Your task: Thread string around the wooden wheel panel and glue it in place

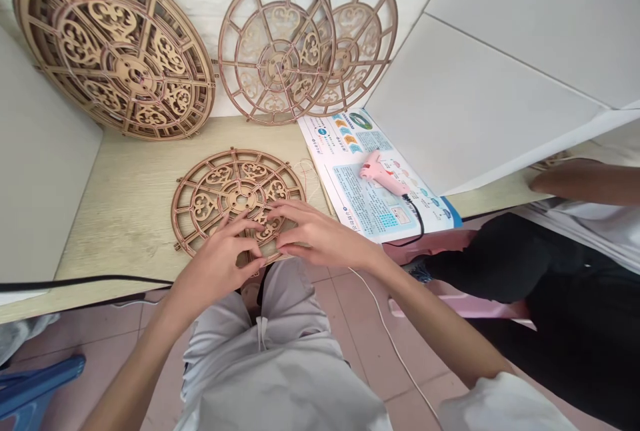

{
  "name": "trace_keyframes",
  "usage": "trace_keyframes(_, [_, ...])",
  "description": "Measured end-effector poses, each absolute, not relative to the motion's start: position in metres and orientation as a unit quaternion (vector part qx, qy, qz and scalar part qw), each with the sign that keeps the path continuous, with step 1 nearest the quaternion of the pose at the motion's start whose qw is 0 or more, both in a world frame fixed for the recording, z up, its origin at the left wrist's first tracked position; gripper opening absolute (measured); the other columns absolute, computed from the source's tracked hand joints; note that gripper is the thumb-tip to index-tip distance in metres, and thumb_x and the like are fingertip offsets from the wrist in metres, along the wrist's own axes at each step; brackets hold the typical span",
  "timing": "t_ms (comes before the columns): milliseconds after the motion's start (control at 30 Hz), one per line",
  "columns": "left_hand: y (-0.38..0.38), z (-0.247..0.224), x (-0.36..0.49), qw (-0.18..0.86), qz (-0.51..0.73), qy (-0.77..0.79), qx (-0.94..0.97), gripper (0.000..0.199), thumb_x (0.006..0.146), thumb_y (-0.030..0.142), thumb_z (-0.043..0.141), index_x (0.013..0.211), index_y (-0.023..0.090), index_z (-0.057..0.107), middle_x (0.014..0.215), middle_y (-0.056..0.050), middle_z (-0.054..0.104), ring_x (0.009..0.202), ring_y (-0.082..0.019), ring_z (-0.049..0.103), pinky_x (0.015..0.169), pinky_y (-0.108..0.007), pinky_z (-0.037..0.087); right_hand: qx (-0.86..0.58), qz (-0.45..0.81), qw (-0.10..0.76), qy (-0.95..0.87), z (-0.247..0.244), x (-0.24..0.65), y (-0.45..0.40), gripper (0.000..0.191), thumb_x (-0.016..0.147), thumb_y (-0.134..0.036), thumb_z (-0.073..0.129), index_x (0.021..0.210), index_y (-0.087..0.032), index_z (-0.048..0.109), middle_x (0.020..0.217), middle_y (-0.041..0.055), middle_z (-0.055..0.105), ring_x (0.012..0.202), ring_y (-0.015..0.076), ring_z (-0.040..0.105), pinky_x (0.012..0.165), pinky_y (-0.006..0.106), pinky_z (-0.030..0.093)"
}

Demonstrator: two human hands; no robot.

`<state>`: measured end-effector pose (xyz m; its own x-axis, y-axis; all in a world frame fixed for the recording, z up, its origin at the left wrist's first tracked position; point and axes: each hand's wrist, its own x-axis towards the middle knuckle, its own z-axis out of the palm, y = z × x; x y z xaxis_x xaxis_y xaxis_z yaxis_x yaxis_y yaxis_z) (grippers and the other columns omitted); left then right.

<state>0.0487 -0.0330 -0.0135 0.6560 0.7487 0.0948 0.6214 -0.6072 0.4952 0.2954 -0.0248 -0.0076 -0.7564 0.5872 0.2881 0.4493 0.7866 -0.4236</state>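
A round openwork wooden wheel (pixel 241 199) with scroll patterns lies flat on the pale wooden table (pixel 120 177). My left hand (pixel 225 254) is over its near left part, thumb and forefinger bent toward each other at the near rim. My right hand (pixel 313 234) touches the near right part, its fingertips drawn together on the wheel. Whatever small piece the fingers of either hand may pinch is too hidden to name. Thin, wispy strands show beside the wheel's right edge.
A thick stack of similar wheels (pixel 135 74) leans at the back left; two more wheels (pixel 277 67) lean at the back middle. A pink glue gun (pixel 384 174) with a black cord lies on a printed sheet (pixel 350 184). Another person's dark-clothed legs (pixel 520 257) are at the right.
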Motion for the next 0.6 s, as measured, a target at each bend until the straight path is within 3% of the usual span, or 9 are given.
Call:
trace_keyframes(133, [-0.040, -0.011, 0.049, 0.168, 0.149, 0.374, 0.900, 0.019, 0.096, 0.026, 0.058, 0.089, 0.023, 0.076, 0.133, -0.006, 0.064, 0.147, -0.035, 0.041, 0.125, -0.060, 0.027, -0.343, 0.148, 0.326, -0.868, -0.014, 0.299, -0.047, 0.022, 0.102, -0.018, 0.051, 0.112, -0.020, 0.071, 0.122, 0.0105, 0.064, 0.128, 0.0233, 0.054, 0.107, 0.046, 0.050])
trace_keyframes(233, [-0.042, -0.009, 0.050, 0.152, 0.147, 0.362, 0.908, 0.023, 0.098, 0.029, 0.055, 0.092, 0.026, 0.076, 0.134, -0.004, 0.063, 0.149, -0.034, 0.038, 0.123, -0.059, 0.033, -0.404, 0.077, 0.384, -0.826, -0.027, 0.294, -0.067, 0.024, 0.100, -0.013, 0.052, 0.115, -0.021, 0.069, 0.117, 0.0104, 0.066, 0.121, 0.0241, 0.055, 0.101, 0.047, 0.053])
trace_keyframes(467, [-0.035, -0.012, 0.056, 0.167, 0.152, 0.367, 0.902, 0.026, 0.100, 0.032, 0.055, 0.084, 0.024, 0.074, 0.135, -0.004, 0.063, 0.144, -0.031, 0.046, 0.112, -0.049, 0.049, -0.437, 0.029, 0.363, -0.823, -0.051, 0.288, -0.079, 0.020, 0.097, -0.013, 0.057, 0.110, -0.020, 0.072, 0.123, 0.0116, 0.065, 0.128, 0.0276, 0.050, 0.104, 0.051, 0.049])
trace_keyframes(600, [-0.034, -0.014, 0.059, 0.186, 0.163, 0.373, 0.894, 0.027, 0.098, 0.034, 0.056, 0.078, 0.022, 0.071, 0.134, -0.005, 0.063, 0.142, -0.029, 0.049, 0.109, -0.043, 0.051, -0.442, 0.018, 0.335, -0.832, -0.050, 0.295, -0.084, 0.027, 0.096, -0.012, 0.055, 0.115, -0.022, 0.071, 0.135, 0.0115, 0.062, 0.134, 0.0309, 0.047, 0.109, 0.060, 0.042])
